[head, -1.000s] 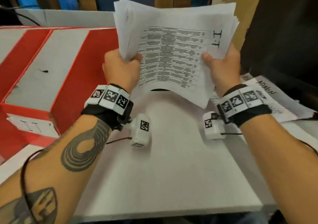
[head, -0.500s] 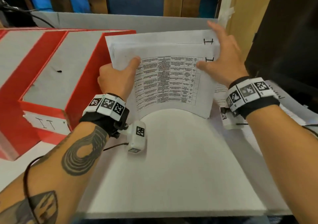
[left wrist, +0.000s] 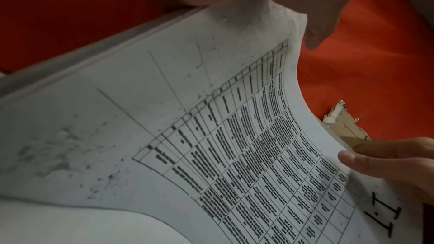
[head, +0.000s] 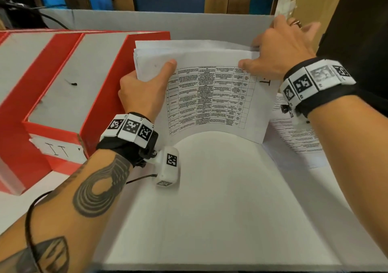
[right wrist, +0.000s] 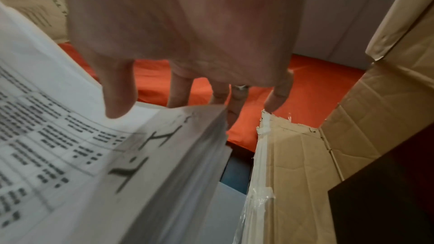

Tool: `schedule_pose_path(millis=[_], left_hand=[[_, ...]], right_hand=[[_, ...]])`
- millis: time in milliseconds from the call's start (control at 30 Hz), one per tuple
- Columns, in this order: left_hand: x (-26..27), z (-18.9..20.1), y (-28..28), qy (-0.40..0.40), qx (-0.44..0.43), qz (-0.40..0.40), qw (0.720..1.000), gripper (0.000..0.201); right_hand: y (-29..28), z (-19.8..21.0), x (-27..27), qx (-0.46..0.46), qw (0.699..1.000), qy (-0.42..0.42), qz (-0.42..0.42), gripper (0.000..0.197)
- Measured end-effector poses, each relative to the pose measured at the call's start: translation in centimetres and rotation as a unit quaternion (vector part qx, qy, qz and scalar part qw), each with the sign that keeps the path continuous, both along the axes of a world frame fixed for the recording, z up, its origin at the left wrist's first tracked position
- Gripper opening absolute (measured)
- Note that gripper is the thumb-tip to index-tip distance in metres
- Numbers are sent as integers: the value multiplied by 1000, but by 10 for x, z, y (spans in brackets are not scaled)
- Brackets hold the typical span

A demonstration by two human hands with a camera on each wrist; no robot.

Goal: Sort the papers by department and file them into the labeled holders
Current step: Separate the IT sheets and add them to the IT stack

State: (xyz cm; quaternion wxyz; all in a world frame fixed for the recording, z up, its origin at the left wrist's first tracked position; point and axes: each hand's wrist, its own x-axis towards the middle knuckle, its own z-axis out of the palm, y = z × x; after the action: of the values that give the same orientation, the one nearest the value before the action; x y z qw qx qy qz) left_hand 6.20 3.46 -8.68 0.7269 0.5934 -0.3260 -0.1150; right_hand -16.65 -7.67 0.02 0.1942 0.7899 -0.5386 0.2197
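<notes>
A thick stack of papers [head: 210, 96] with a printed table and a handwritten "I.T" mark stands on its lower edge on the white table [head: 210, 199], right beside the red holder [head: 100, 96] labeled "IT". My left hand [head: 144, 86] grips the stack's left edge, thumb on the front sheet. My right hand [head: 273, 48] is at the top right corner, its thumb lying on the front sheet and its straight fingers spread behind. The front sheet [left wrist: 211, 136] bows outward. In the right wrist view the stack [right wrist: 94, 155] shows its thick side edge.
More printed papers [head: 298, 132] lie flat on the table to the right, under my right wrist. A grey back wall [head: 147, 21] closes the far side. A black object [head: 361, 42] and a taped cardboard box [right wrist: 293, 173] stand at the right.
The stack came down from mid-air onto the table and nearer the red holder. My right hand let go of its grip, and its fingers now spread at the top right corner.
</notes>
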Motion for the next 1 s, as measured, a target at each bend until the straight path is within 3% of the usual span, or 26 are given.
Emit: schedule_pose_path(millis=[100,233,300,367,433,533,600,733,800,867,1000], left_hand=[[1,0,0,-9,-10,-3,1000,49],[6,-6,-2,-3,-4,-16,1000,48],[8,-10,-2,12,12,-15,1000,44],[8,-14,-2,22,19,-21,999,45],[8,-17,-2,28,14,-40,999,47],[8,-22,-3,23,-7,-47,999,49],[9,-26,-3,-3,-7,-40,999,56],[8,-28,-5,-25,5,-35,999,43],[3,-25,-6,-26,-1,-21,999,31],[-1,-20,-9,-32,-8,-1,999,23],[4,-21,-16,8,6,21,1000,29]], right_hand=[[0,8,-1,104,992,-12,67,69],[-2,15,-1,174,983,45,47,41],[-6,16,-5,185,981,10,50,38],[-14,12,-14,225,965,-101,86,42],[-22,-2,-32,254,917,-282,120,50],[-30,-36,-49,289,781,-526,172,45],[-28,-62,-48,319,723,-578,204,36],[-20,-90,-35,350,662,-613,251,43],[-14,-87,-24,334,656,-628,254,42],[-12,-79,-15,295,677,-621,262,40],[-20,-83,-10,281,690,-623,238,42]])
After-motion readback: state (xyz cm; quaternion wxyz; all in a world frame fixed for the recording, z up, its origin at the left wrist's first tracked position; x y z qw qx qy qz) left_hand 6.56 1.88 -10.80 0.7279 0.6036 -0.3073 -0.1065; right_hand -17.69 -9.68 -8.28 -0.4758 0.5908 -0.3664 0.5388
